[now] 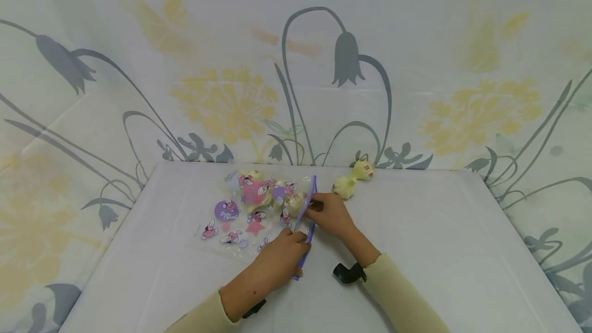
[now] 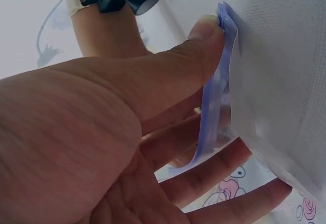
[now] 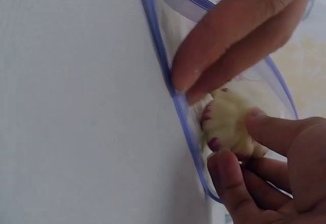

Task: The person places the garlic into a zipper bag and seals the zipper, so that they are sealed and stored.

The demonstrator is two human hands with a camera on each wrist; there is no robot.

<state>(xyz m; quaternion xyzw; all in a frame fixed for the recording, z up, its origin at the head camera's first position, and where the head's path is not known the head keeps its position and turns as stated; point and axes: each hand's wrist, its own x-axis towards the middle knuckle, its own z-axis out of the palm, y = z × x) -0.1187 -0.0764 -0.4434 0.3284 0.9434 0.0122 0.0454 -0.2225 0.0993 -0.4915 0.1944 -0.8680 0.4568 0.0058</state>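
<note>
A clear zip bag [image 1: 233, 243] printed with pink and purple cartoon figures lies on the table, its purple zip edge [image 3: 162, 56] parted. My left hand [image 1: 282, 258] grips that edge near its front end; in the left wrist view the thumb [image 2: 204, 30] presses the zip strip. At the bag's mouth, my right hand [image 1: 330, 215] pinches a pale yellow, lumpy piece [image 3: 232, 122] with dark red marks between thumb and fingers. Other pale yellow pieces [image 1: 262, 200] show through the printed film. Part of the held piece is hidden by the fingers.
Behind the right hand, a pale yellow piece [image 1: 353, 179] with two rounded ends lies on the white table [image 1: 439, 251]. A flower-patterned cloth [image 1: 416, 40] hangs behind the table's far edge. Each wrist wears a dark camera [image 1: 349, 273].
</note>
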